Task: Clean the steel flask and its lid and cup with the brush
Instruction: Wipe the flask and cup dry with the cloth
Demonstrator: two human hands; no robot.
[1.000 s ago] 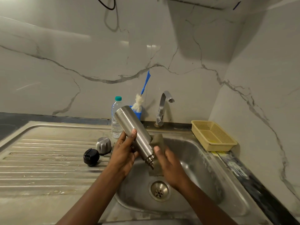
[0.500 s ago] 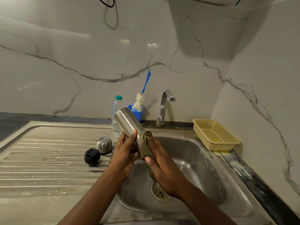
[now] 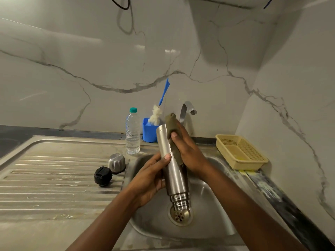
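The steel flask (image 3: 174, 171) is held in the air over the sink basin (image 3: 213, 205), nearly upright but upside down: its threaded neck points down at the drain (image 3: 181, 216) and its flat base is up, leaning a little to the left. The left hand (image 3: 150, 180) holds the flask at the middle of its body, its grip curled round the steel with the thumb lying across the front. The right hand (image 3: 188, 151) is higher, on the flask's right side; its grip is wrapped round an olive-green cloth (image 3: 172, 127) and presses it against the upper part of the flask, with a fold of the cloth sticking up past the base. On the ribbed drainboard (image 3: 54, 178), near its right edge by the basin, the steel cup (image 3: 117, 163) stands mouth down, and the black lid (image 3: 103, 176) lies just beside it toward the front left; whether the two touch cannot be told. At the back edge of the drainboard a clear water bottle (image 3: 132, 132) with a teal cap stands upright, and just to its right is a blue holder (image 3: 149, 130) with the brush (image 3: 155, 115) in it, white bristles up and blue handle leaning on the marble wall. The tap (image 3: 186, 113) rises behind the right hand. A yellow basket (image 3: 241, 153) sits at the sink's back right corner.
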